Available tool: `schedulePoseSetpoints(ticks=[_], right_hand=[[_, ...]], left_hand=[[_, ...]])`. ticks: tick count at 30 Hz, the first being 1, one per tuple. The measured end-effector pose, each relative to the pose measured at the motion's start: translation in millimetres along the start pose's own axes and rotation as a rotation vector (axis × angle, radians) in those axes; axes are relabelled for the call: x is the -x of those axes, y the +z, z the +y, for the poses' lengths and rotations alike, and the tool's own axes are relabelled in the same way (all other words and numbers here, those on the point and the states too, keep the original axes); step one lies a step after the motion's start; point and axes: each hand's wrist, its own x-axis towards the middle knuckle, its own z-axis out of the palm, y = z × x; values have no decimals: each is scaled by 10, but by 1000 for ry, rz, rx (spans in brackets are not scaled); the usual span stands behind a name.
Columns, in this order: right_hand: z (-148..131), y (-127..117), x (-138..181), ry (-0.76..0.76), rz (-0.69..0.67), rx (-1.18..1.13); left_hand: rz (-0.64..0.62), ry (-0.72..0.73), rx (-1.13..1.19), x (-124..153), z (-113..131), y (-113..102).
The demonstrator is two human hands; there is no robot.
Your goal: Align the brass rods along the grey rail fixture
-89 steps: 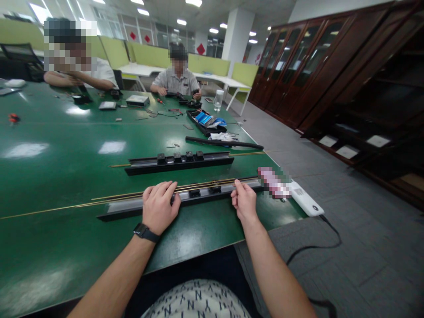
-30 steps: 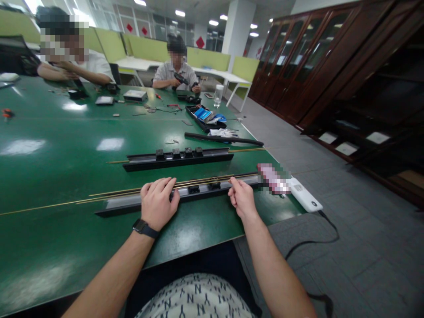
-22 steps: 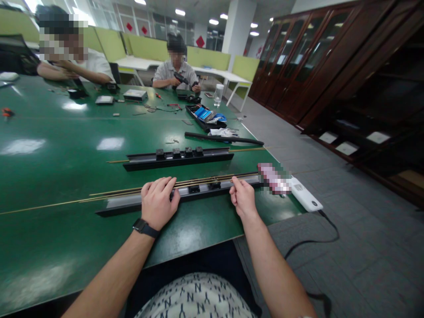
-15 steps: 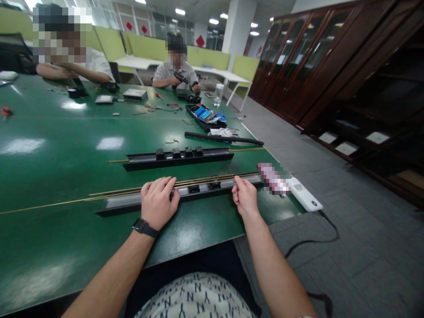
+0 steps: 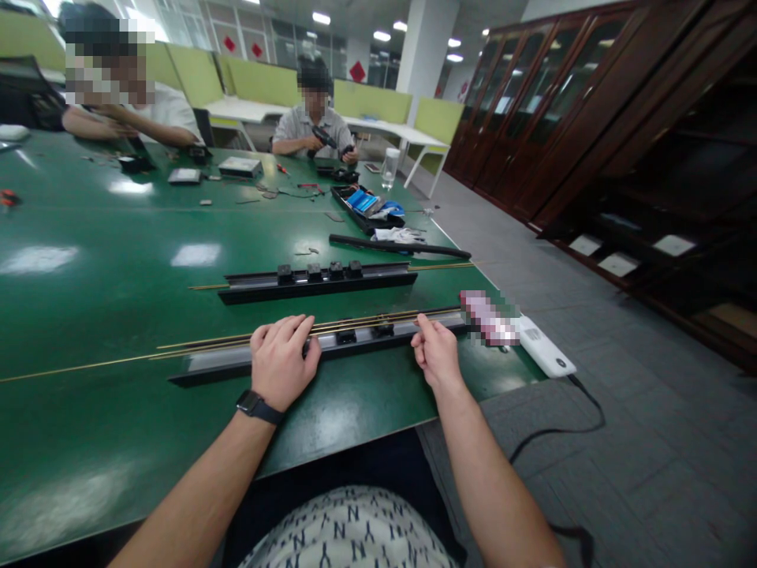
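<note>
A long black channel rail with a pale inner face lies across the table in front of me. Several thin brass-coloured rods run along its top, and two small black blocks sit in the channel between my hands. My left hand, wearing a watch, is wrapped over the rail and rods, thumb on the near side; its fingertips are hidden behind. Farther right, my right hand is closed in a pinch at a rod near the rail's right part. The exact grip is small and partly hidden.
Behind lies a second black rail with several black blocks and rods. Beyond it are a black strip and a black tray. A white power bank-like device with a cable rests at the right table edge. Two people sit across.
My hands, the rail and the rods stay nearly in place. The view shifts very slightly, and the person at the far left leans a little.
</note>
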Motion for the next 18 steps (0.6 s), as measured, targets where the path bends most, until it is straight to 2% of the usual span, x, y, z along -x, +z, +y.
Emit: schedulePoseSetpoints(ticks=[8, 18], right_hand=[[12, 103, 33, 57, -73, 27], [8, 83, 7, 39, -15, -20]], left_hand=[[-1, -5, 10, -10, 17, -7], [-30, -14, 34, -3, 1, 2]])
